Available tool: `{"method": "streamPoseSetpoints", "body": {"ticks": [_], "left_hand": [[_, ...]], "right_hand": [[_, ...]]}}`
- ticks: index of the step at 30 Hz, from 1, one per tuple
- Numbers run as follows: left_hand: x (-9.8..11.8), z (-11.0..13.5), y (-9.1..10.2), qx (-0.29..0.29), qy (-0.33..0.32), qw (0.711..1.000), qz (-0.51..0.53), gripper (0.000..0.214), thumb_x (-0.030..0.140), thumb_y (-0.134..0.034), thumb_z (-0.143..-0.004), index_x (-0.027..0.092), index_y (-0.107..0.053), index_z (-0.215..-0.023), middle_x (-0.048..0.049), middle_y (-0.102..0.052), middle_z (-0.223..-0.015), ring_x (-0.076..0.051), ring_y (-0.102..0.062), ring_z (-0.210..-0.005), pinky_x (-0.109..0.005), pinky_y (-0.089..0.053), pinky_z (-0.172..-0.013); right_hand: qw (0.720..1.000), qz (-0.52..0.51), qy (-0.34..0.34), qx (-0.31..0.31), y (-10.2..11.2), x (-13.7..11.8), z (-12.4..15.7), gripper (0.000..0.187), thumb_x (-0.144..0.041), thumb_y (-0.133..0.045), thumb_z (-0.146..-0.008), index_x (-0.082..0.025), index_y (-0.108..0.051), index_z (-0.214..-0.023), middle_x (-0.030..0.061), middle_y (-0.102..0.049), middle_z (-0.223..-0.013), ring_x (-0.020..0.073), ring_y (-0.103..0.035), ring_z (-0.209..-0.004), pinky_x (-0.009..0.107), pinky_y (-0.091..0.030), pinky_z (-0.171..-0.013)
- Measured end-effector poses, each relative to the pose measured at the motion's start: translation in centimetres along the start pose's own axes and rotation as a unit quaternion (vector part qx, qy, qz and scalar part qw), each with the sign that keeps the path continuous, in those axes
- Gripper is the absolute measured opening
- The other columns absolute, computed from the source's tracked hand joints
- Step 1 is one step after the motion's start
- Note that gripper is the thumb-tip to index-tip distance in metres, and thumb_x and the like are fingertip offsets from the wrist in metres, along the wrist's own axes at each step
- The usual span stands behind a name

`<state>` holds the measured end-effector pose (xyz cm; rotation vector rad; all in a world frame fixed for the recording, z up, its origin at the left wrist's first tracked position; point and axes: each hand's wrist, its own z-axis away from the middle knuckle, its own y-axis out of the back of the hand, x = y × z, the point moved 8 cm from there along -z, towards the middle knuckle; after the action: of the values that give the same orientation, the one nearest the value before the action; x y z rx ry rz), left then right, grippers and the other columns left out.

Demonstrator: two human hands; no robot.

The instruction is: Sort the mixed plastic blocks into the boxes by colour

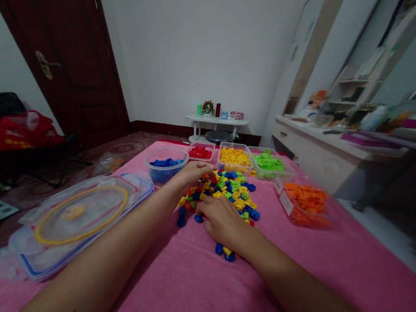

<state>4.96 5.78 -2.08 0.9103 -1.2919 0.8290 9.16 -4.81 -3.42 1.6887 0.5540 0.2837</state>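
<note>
A heap of small plastic building blocks (pixel 239 192), mixed yellow, blue, green, red and orange, lies on a pink cloth (pixel 180 286). My left hand (pixel 194 172) is over the heap's far left edge, close to the box of red blocks (pixel 200 153). Its fingers are stretched out to the right, and I make out nothing in them. Bent down onto the near left side of the heap is my right hand (pixel 222 219). Its fingers are curled together among the blocks, and whatever is between the fingertips is hidden. Several loose blocks (pixel 225 252) lie by my right wrist.
Beyond the heap stand a round tub of blue blocks (pixel 166 164), a box of yellow blocks (pixel 234 157) and a box of green blocks (pixel 268 162). A box of orange blocks (pixel 306 203) is at right. Stacked clear lids (pixel 89 216) lie at left.
</note>
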Motion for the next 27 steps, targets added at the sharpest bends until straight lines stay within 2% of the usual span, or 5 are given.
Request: {"method": "streamPoseSetpoints", "body": {"ticks": [4,8,13,23,27], "left_hand": [[-0.3,-0.2,-0.1,-0.004,0.005,1.0,0.006,0.046,0.049,-0.071,-0.065,0.013,-0.068,-0.093,-0.0052,-0.066,-0.084,-0.009,-0.05,-0.061,-0.019,-0.033,-0.05],[-1.1,-0.5,-0.4,-0.014,0.019,0.999,0.043,0.05,0.058,-0.061,-0.073,0.013,-0.067,-0.095,-0.0056,-0.064,-0.081,-0.011,-0.054,-0.061,-0.021,-0.037,-0.052],[-2.3,-0.4,-2.6,-0.104,0.061,0.987,0.107,0.064,0.072,-0.048,-0.074,0.014,-0.062,-0.096,-0.0077,-0.064,-0.082,-0.014,-0.058,-0.064,-0.022,-0.041,-0.052],[-0.7,1.3,-5.0,-0.145,0.079,0.957,0.237,0.051,0.063,-0.046,-0.082,0.014,-0.057,-0.088,-0.0084,-0.06,-0.09,-0.015,-0.059,-0.077,-0.028,-0.053,-0.068],[-0.7,1.4,-5.3,-0.151,0.09,0.95,0.258,0.046,0.056,-0.041,-0.088,0.013,-0.057,-0.087,-0.007,-0.059,-0.085,-0.013,-0.059,-0.071,-0.023,-0.051,-0.06]], "right_hand": [[0.995,-0.091,-0.011,0.045,1.3,1.3,-0.2,0.026,-0.006,-0.048,-0.072,-0.022,-0.065,-0.083,0.0009,-0.067,-0.089,0.0152,-0.061,-0.085,0.025,-0.041,-0.075],[0.973,-0.153,-0.061,0.159,4.4,4.2,-0.1,0.025,-0.008,-0.05,-0.072,-0.022,-0.065,-0.085,-0.0004,-0.069,-0.091,0.0154,-0.062,-0.085,0.026,-0.043,-0.078],[0.945,-0.19,-0.091,0.252,6.9,6.8,0.4,0.017,-0.013,-0.054,-0.073,-0.021,-0.067,-0.081,-0.0005,-0.069,-0.082,0.0149,-0.061,-0.075,0.026,-0.045,-0.073],[0.931,-0.24,-0.121,0.247,6.0,8.3,0.3,0.017,-0.014,-0.054,-0.071,-0.019,-0.068,-0.081,0.0011,-0.069,-0.078,0.0133,-0.059,-0.065,0.025,-0.045,-0.064],[0.932,-0.255,-0.124,0.228,5.7,8.3,0.1,0.016,-0.018,-0.061,-0.069,-0.018,-0.068,-0.083,0.0002,-0.066,-0.072,0.0125,-0.055,-0.061,0.024,-0.042,-0.059]]}}
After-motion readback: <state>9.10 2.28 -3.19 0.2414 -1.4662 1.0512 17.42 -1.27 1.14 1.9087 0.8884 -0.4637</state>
